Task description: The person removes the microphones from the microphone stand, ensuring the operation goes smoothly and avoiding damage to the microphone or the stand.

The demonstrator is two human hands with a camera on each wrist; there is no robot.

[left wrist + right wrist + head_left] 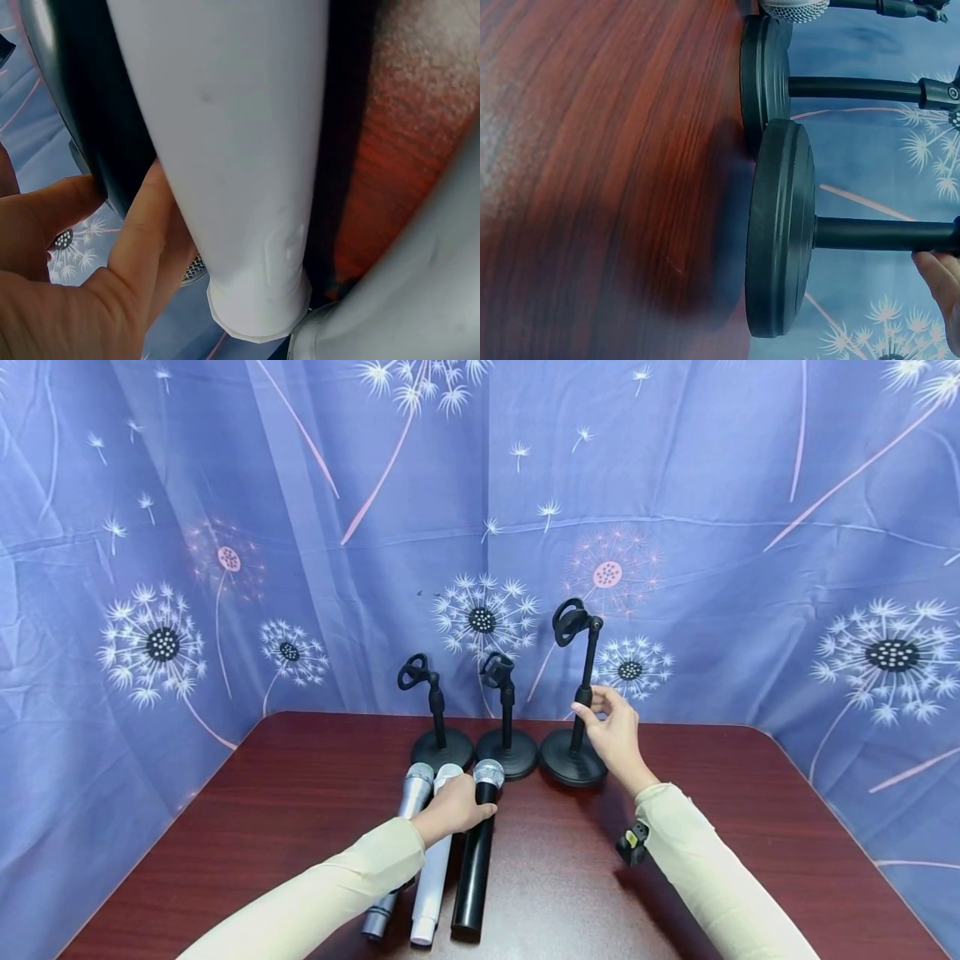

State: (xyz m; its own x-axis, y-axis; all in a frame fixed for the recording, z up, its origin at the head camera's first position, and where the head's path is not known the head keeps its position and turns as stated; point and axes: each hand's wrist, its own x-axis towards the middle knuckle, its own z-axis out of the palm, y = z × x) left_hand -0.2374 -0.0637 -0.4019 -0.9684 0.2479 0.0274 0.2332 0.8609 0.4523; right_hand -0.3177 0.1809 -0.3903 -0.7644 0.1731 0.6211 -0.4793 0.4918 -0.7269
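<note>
My left hand [453, 810] pinches the black microphone [474, 877] near its silver mesh head, thumb on one side and fingers on the other, as the left wrist view shows. That microphone lies at the right of a row with a white microphone [430, 889] and a silver microphone [415, 795]; the hand partly covers the white one. With thumb and fingers, my right hand [618, 739] grips the pole of the tallest black microphone stand [589, 660]. Its round base [780, 232] is low at the tabletop, and its clip tilts up to the left.
Two shorter black stands, a left stand [441, 747] and a middle stand [507, 752], stand upright at the back of the dark red wooden table [337, 760]. Behind the table hangs a blue curtain [360, 593] with dandelion prints.
</note>
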